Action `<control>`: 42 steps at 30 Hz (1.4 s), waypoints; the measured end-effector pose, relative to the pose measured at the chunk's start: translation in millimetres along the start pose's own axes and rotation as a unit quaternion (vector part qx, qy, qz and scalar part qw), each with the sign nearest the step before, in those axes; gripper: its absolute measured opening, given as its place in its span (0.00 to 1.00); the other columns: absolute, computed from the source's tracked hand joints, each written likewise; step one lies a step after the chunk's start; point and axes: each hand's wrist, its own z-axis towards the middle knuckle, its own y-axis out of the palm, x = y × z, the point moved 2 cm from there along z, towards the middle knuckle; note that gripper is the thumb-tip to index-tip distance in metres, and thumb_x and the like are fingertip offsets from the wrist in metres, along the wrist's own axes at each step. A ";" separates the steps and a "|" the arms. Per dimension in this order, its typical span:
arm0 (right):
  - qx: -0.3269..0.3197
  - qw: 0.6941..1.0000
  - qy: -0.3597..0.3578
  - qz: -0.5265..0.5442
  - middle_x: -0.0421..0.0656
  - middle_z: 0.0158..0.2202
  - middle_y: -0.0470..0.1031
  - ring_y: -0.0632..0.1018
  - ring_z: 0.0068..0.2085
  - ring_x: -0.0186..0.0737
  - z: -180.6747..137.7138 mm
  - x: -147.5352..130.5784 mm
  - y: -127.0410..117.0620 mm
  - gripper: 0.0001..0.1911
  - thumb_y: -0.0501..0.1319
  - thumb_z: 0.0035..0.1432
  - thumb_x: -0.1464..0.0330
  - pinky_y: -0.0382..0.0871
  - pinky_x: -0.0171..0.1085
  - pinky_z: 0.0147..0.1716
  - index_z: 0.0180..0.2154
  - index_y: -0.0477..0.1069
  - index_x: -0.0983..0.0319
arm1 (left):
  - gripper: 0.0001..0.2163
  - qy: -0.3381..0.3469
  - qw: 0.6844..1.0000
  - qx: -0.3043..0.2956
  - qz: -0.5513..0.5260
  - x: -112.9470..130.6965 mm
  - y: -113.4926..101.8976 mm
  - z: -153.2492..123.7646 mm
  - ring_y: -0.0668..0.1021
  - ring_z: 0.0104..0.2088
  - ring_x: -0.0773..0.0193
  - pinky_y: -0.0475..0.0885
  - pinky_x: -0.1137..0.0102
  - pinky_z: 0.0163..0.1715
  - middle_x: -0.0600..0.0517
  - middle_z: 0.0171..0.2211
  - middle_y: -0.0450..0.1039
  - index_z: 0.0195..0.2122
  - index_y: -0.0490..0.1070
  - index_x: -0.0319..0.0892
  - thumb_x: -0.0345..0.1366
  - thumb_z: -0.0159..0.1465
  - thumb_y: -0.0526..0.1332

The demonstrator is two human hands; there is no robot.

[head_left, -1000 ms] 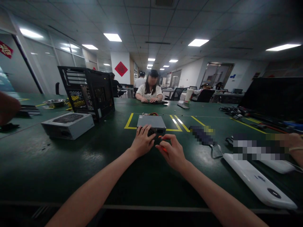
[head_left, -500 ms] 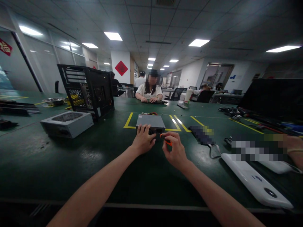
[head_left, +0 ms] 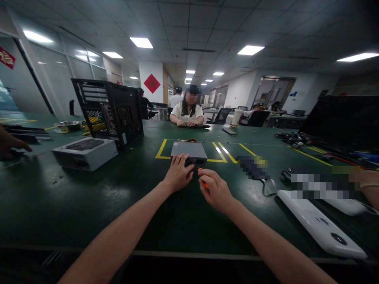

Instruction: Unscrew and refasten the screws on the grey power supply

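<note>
Small orange tool (head_left: 206, 185) gripped in my right hand (head_left: 217, 191); grey metal box (head_left: 189, 149) crosswise ahead-left, left hand (head_left: 178, 173) touching it, clasp unclear.

The tool (head_left: 206, 185) shows orange, the box (head_left: 188, 149) grey, the tabletop (head_left: 177, 221) green with yellow lines (head_left: 161, 149).

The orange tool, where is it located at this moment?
In the head view, the orange tool is near the middle, held in the right hand, by the near side of the grey metal box that the left hand touches.
</note>
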 end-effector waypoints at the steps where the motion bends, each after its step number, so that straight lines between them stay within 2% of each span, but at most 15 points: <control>1: -0.009 1.000 -0.006 0.010 0.49 0.43 0.67 0.70 0.46 0.41 0.1 -0.9 0.2 0.12 0.52 0.56 0.77 0.71 0.41 0.42 0.42 0.59 0.61 | 0.12 -0.001 1.000 0.001 0.000 -0.1 -0.1 -0.1 0.59 0.57 0.50 0.52 0.49 0.57 0.43 0.55 0.57 0.43 0.71 0.44 0.36 0.60 0.56; 3: -0.023 1.000 -0.004 0.000 0.50 0.45 0.66 0.69 0.48 0.43 0.2 -1.7 0.5 0.10 0.53 0.55 0.76 0.71 0.42 0.43 0.40 0.60 0.61 | 0.12 -0.005 1.000 0.004 0.000 -0.5 -0.4 -0.4 0.59 0.56 0.50 0.52 0.49 0.57 0.43 0.55 0.57 0.43 0.71 0.44 0.35 0.60 0.56; 6: -0.010 0.998 0.019 -0.053 0.48 0.40 0.65 0.70 0.43 0.42 0.0 -1.3 0.4 0.05 0.55 0.56 0.72 0.72 0.41 0.37 0.36 0.61 0.59 | 0.12 -0.007 1.000 0.001 -0.009 -1.2 -0.5 -0.9 0.59 0.57 0.50 0.51 0.50 0.58 0.43 0.55 0.57 0.44 0.71 0.43 0.35 0.60 0.56; 8: 0.016 0.998 0.026 -0.052 0.47 0.39 0.65 0.70 0.41 0.41 -0.7 -0.7 0.4 0.08 0.56 0.56 0.73 0.72 0.40 0.36 0.39 0.60 0.60 | 0.12 -0.006 1.000 -0.003 -0.014 -1.9 -0.2 -1.2 0.58 0.57 0.51 0.50 0.51 0.58 0.43 0.55 0.57 0.44 0.71 0.42 0.35 0.60 0.56; 11: 0.035 0.999 0.034 -0.006 0.50 0.43 0.64 0.70 0.44 0.41 -2.2 0.3 0.7 0.14 0.54 0.55 0.75 0.72 0.39 0.37 0.44 0.57 0.61 | 0.13 -0.006 1.000 -0.008 -0.013 -3.3 0.4 -1.5 0.58 0.58 0.52 0.51 0.51 0.58 0.44 0.55 0.57 0.46 0.69 0.43 0.34 0.60 0.56; 15: 0.024 0.998 0.051 -0.033 0.49 0.41 0.66 0.70 0.42 0.42 -2.5 1.5 -1.0 0.10 0.56 0.55 0.73 0.71 0.40 0.37 0.41 0.59 0.60 | 0.14 -0.005 1.000 -0.009 -0.006 -4.7 1.1 -1.9 0.58 0.58 0.51 0.51 0.51 0.58 0.44 0.55 0.57 0.47 0.69 0.42 0.34 0.60 0.55; 18: 0.031 0.993 0.082 -0.084 0.47 0.38 0.67 0.71 0.37 0.41 -2.9 3.4 -2.6 0.10 0.57 0.56 0.68 0.70 0.39 0.32 0.40 0.60 0.60 | 0.14 -0.003 1.000 -0.012 0.000 -5.1 1.5 -2.0 0.59 0.57 0.51 0.52 0.51 0.58 0.43 0.55 0.57 0.47 0.69 0.42 0.34 0.60 0.55; 21: 0.040 0.992 0.111 -0.050 0.46 0.38 0.68 0.73 0.34 0.38 -4.5 4.7 -1.8 0.11 0.54 0.58 0.69 0.68 0.34 0.25 0.43 0.58 0.60 | 0.14 -0.004 1.000 -0.012 0.001 -4.8 1.4 -1.8 0.59 0.58 0.51 0.52 0.51 0.58 0.44 0.56 0.57 0.48 0.68 0.43 0.34 0.60 0.55; 25: 0.006 0.998 0.052 -0.037 0.46 0.40 0.70 0.73 0.37 0.38 -3.2 -0.4 -1.0 0.08 0.54 0.55 0.74 0.68 0.37 0.33 0.38 0.61 0.59 | 0.14 -0.005 1.000 -0.009 -0.008 -4.4 0.5 -1.3 0.59 0.57 0.52 0.51 0.51 0.59 0.44 0.55 0.58 0.47 0.68 0.43 0.33 0.60 0.55; 28: -0.021 0.998 0.030 -0.044 0.45 0.39 0.72 0.73 0.36 0.39 -1.0 -3.4 -1.8 0.04 0.55 0.54 0.72 0.67 0.39 0.35 0.34 0.62 0.60 | 0.14 -0.007 1.000 -0.006 -0.016 -4.7 0.0 -1.3 0.59 0.57 0.52 0.51 0.51 0.59 0.44 0.55 0.58 0.47 0.68 0.43 0.33 0.60 0.55; 33: 0.003 0.996 0.083 -0.015 0.48 0.41 0.70 0.74 0.34 0.36 -3.2 -1.1 -2.2 0.08 0.53 0.57 0.72 0.67 0.33 0.29 0.41 0.60 0.61 | 0.14 -0.009 1.000 -0.011 -0.013 -5.1 0.4 -1.6 0.58 0.58 0.52 0.51 0.52 0.58 0.44 0.55 0.58 0.48 0.68 0.42 0.33 0.60 0.55; 38: -0.016 0.998 0.052 -0.039 0.48 0.41 0.69 0.73 0.37 0.40 -3.2 -1.4 -2.4 0.03 0.56 0.55 0.70 0.67 0.39 0.35 0.34 0.63 0.59 | 0.14 -0.009 1.000 -0.009 -0.013 -4.7 0.4 -1.1 0.59 0.57 0.52 0.51 0.52 0.58 0.43 0.55 0.58 0.47 0.68 0.42 0.33 0.60 0.55; 42: 0.018 0.998 0.062 -0.009 0.48 0.41 0.70 0.73 0.39 0.39 -2.6 0.0 -1.9 0.10 0.54 0.57 0.72 0.69 0.37 0.35 0.42 0.61 0.60 | 0.14 -0.010 1.000 -0.011 -0.018 -4.8 0.0 -0.8 0.60 0.57 0.52 0.52 0.51 0.58 0.43 0.55 0.59 0.47 0.68 0.42 0.33 0.60 0.54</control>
